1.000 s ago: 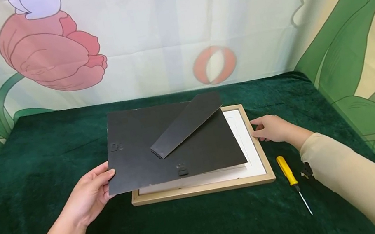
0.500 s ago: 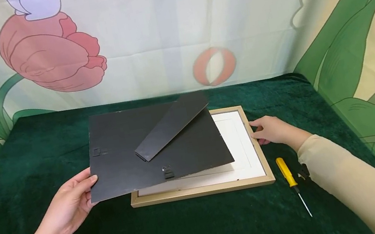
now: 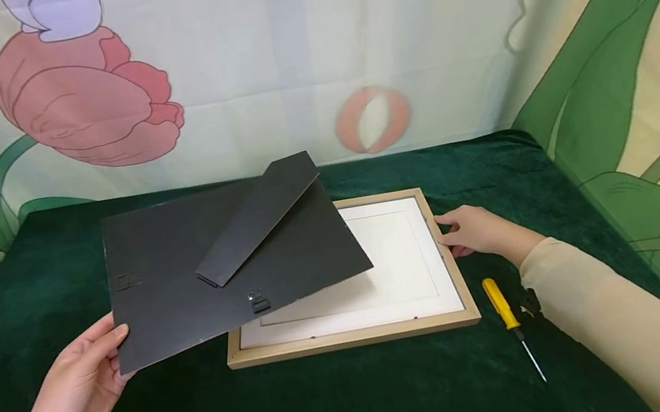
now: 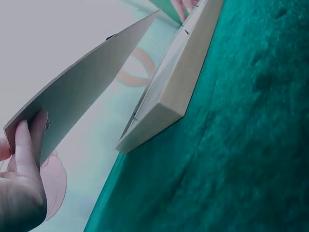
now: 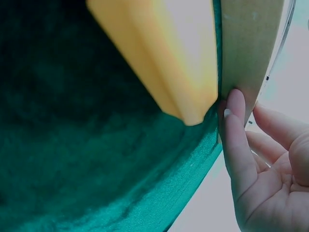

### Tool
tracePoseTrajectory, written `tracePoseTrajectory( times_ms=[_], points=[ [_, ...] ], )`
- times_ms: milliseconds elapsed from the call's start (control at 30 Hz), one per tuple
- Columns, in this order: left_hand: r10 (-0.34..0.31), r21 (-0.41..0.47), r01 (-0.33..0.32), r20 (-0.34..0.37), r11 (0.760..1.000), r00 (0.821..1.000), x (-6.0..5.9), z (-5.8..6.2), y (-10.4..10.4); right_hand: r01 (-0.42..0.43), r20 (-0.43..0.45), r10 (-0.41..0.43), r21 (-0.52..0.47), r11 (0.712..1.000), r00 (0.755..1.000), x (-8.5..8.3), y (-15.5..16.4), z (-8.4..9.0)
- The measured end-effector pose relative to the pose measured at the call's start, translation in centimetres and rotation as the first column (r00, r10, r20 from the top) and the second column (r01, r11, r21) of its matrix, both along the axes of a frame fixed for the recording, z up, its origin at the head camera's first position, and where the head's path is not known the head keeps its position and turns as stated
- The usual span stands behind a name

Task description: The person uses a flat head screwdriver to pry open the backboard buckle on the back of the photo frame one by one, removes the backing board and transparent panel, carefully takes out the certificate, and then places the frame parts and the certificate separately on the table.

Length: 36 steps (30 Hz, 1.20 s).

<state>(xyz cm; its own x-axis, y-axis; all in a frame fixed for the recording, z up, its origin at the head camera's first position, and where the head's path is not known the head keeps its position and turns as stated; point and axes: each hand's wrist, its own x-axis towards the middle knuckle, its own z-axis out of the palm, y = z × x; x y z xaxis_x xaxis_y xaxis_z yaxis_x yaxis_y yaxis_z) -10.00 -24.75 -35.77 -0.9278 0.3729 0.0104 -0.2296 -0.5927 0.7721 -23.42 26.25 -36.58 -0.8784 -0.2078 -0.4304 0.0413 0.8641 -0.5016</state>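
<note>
Your left hand (image 3: pixel 83 375) pinching the black board (image 3: pixel 164 301) by an edge, tilted partly above the wooden frame (image 3: pixel 353 339), right hand (image 3: pixel 476 228) gripping the frame's side, yellow screwdriver (image 3: pixel 503 306) near that wrist.

**No Lettering to Read Here**

From where I'm standing I can't read a single word, label, brand, number or sign, whether on the black board (image 3: pixel 179 254), the wooden frame (image 3: pixel 353 339), the white sheet (image 3: pixel 400 267) inside it, the yellow-handled screwdriver (image 3: pixel 503 309) or the printed backdrop (image 3: pixel 258 64).
</note>
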Motion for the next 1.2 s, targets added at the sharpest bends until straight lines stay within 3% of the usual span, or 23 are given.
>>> tracePoseTrajectory(
  times_ms=[200,567,767,1000,1200],
  points=[
    [0.009,0.065,-0.009,0.010,0.998,1.000,0.5,-0.1,-1.4,0.014,0.003,-0.014,-0.018,1.000,1.000,0.0,0.2,-0.1],
    [0.195,0.046,-0.198,0.059,0.979,0.979,1.9,-0.5,-3.5,0.012,0.034,-0.011,-0.025,1.000,0.999,0.2,0.3,0.0],
    [0.237,0.101,-0.241,0.053,0.965,0.970,2.4,-0.9,-4.1,0.016,0.018,-0.016,-0.006,1.000,1.000,0.0,0.2,-0.1],
    [0.354,0.099,-0.361,0.077,0.927,0.932,2.8,-1.3,-4.8,0.037,0.028,-0.037,-0.001,0.999,0.999,-0.1,0.0,-0.1],
    [0.406,0.111,-0.413,0.082,0.904,0.910,3.0,-1.7,-5.2,0.030,0.029,-0.030,-0.011,0.999,0.999,-0.1,-0.1,-0.1]
  ],
)
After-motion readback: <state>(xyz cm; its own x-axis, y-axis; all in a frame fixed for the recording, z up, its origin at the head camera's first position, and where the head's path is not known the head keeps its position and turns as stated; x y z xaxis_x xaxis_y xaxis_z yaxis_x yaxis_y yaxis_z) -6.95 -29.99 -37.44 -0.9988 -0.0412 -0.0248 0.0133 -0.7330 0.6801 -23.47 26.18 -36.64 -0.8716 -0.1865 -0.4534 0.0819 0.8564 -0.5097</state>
